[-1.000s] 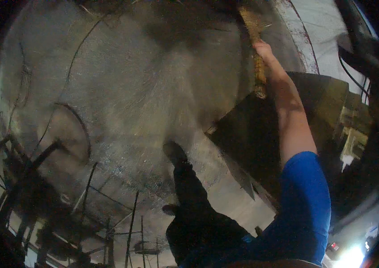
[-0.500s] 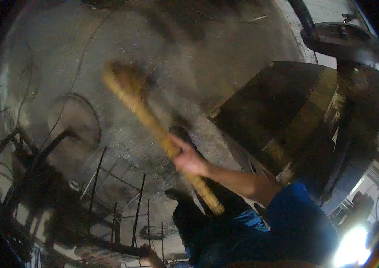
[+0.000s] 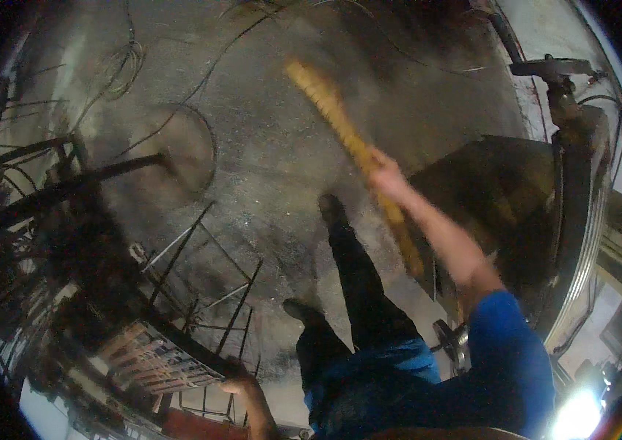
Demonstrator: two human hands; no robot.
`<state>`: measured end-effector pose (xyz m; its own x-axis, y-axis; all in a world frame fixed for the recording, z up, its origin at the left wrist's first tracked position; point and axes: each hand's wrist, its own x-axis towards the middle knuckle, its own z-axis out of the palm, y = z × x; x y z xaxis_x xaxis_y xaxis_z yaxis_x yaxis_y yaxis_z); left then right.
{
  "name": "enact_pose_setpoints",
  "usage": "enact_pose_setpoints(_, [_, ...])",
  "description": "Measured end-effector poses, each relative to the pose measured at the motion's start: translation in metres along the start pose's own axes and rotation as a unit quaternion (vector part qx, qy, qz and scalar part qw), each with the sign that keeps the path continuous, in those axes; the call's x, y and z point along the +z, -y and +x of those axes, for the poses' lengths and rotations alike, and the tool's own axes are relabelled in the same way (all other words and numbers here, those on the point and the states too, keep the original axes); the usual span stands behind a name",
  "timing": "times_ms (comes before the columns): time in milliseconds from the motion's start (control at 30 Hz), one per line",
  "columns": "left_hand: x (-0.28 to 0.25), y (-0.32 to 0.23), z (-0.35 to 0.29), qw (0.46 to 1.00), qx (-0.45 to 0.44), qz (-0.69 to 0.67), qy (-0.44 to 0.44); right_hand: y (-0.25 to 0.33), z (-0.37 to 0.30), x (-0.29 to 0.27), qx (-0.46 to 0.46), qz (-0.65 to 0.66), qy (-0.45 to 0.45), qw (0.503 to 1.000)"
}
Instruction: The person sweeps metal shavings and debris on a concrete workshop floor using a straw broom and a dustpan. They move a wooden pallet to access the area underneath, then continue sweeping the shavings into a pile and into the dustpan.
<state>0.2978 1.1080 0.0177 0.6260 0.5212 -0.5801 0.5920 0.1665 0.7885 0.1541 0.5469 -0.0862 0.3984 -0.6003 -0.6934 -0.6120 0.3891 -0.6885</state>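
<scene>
My right hand (image 3: 386,178) is wrapped round a long yellow-tan stick (image 3: 347,136), which slants over the floor beyond my feet. Its far end points up and left, and its near end reaches down beside my right forearm. Banding or wrapping shows along its length; motion smears the far end. Low in the view, my left hand (image 3: 236,383) is closed at the end of a dark metal bar (image 3: 204,356). Beside that bar lies a slatted metal grate (image 3: 157,359). Some fingers of the left hand are hidden.
Thin upright metal rods (image 3: 241,315) stand near my left foot. Dark machinery (image 3: 68,249) fills the left side. A cable (image 3: 212,70) runs over the concrete floor. On the right are a dark box-like bulk (image 3: 487,176), a machine column (image 3: 582,176) and a small handwheel (image 3: 450,345).
My right hand has moved up and right with the stick. The view has shifted, so more of my legs, the grate and my left forearm shows. The left hand stays at the bar's end.
</scene>
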Motion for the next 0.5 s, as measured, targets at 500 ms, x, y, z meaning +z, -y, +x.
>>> enact_pose_setpoints(500, [0.036,-0.007,-0.026,0.994,-0.024,-0.105,-0.011,-0.026,-0.007,0.024,0.019,-0.165,0.362,0.917])
